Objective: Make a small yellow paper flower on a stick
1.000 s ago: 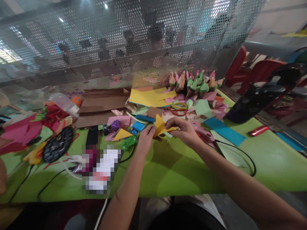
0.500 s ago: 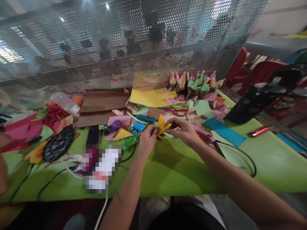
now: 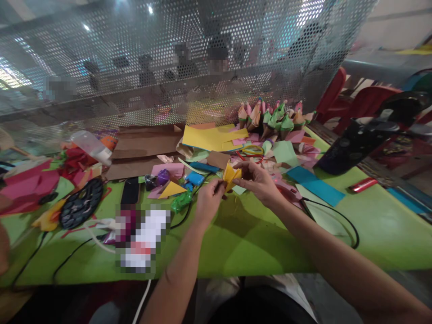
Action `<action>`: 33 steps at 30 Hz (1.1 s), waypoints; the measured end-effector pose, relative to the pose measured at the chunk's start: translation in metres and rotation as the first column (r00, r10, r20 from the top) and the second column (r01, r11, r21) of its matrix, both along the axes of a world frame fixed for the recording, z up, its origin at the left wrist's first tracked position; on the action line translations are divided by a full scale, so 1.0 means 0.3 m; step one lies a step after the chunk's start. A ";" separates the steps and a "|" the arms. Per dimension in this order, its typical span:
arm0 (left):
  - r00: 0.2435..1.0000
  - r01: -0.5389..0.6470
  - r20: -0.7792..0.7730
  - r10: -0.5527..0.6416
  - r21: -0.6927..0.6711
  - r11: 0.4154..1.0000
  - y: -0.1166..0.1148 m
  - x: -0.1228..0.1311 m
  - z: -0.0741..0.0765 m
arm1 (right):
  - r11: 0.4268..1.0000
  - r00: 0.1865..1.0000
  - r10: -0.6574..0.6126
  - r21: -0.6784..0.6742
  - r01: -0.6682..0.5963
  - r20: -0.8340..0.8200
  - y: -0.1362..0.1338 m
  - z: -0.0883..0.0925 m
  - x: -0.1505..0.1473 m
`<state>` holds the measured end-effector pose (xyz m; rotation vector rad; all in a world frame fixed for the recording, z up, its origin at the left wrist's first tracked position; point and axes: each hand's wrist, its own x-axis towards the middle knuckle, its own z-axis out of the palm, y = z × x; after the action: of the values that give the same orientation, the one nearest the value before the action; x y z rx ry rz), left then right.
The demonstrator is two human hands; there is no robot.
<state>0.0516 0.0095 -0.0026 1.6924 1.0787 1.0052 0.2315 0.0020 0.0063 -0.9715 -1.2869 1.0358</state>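
Note:
Between my two hands is a small folded piece of yellow paper, held above the green table. My left hand pinches its left edge. From the other side, my right hand grips it between thumb and fingers. Its folds stand partly spread, with points facing up. Just left of my left hand lie a green crumpled wrapper, a yellow paper triangle and a blue wrapped bundle. Beside my right hand is a pink corded tool, perhaps a glue gun.
Paper cones stand at the back by a perforated metal screen. A black tumbler and red cylinder are right. Left are a phone, a black oval pad and a blurred white object. Cables cross the table.
The folded yellow paper has turned, and its folds are spread wider. Both hands keep hold of it with only a slight shift.

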 end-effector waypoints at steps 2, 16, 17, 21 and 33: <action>1.000 -0.007 -0.029 0.008 0.015 1.000 0.000 0.000 -0.002 | 1.000 1.000 -0.019 0.013 0.019 -0.011 0.000 0.005 -0.004; 0.997 0.061 -0.051 -0.059 0.032 0.998 -0.009 0.000 0.005 | 0.998 0.999 -0.014 -0.068 0.012 -0.030 0.006 -0.003 0.001; 0.997 0.065 -0.052 -0.064 0.021 0.998 -0.009 -0.001 0.005 | 0.995 0.998 0.031 -0.092 -0.036 -0.048 0.006 -0.004 0.000; 0.996 0.082 -0.044 -0.083 -0.031 0.996 -0.010 0.000 0.010 | 0.989 0.996 0.069 -0.130 -0.077 -0.061 0.003 -0.001 -0.003; 0.988 0.145 -0.035 -0.148 -0.064 0.987 -0.006 0.009 0.003 | 0.996 0.997 -0.057 -0.077 0.053 -0.057 -0.001 0.012 -0.001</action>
<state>0.0544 0.0076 -0.0016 1.7214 0.9850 0.8399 0.2311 0.0017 0.0098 -1.0200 -1.1735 1.0691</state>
